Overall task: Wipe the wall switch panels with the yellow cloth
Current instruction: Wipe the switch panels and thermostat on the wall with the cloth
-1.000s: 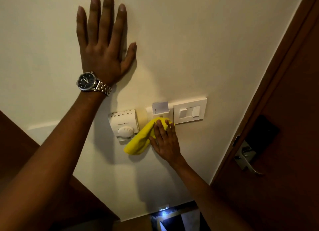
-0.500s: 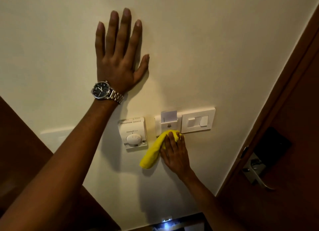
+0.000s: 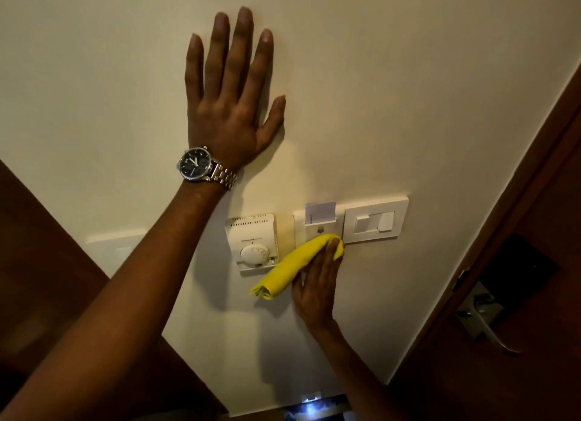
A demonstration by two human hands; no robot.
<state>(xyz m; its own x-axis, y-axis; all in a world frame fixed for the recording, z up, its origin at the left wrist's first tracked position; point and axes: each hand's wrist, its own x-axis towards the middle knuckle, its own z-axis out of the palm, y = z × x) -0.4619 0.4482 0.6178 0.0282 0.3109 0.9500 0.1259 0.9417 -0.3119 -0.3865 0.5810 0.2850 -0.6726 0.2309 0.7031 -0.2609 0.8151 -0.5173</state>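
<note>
My left hand (image 3: 231,106) lies flat on the cream wall, fingers spread, with a steel watch at the wrist. Below it my right hand (image 3: 317,282) presses a rolled yellow cloth (image 3: 292,263) against the lower edge of the key-card holder panel (image 3: 316,224), which has a pale card in its slot. A white two-rocker switch panel (image 3: 375,221) sits right beside it, uncovered. A white thermostat with a round dial (image 3: 253,241) is to the left; the cloth's loose end hangs just below its right corner.
A brown wooden door (image 3: 515,295) with a dark lock plate and metal lever handle (image 3: 484,320) stands at the right. Dark wooden panelling (image 3: 41,263) runs along the lower left. A small light glows at the bottom (image 3: 309,405).
The right hand and cloth have slid from the thermostat's side rightward along the card holder's lower edge toward the switch panel. The left hand stays flat on the wall; the view has shifted.
</note>
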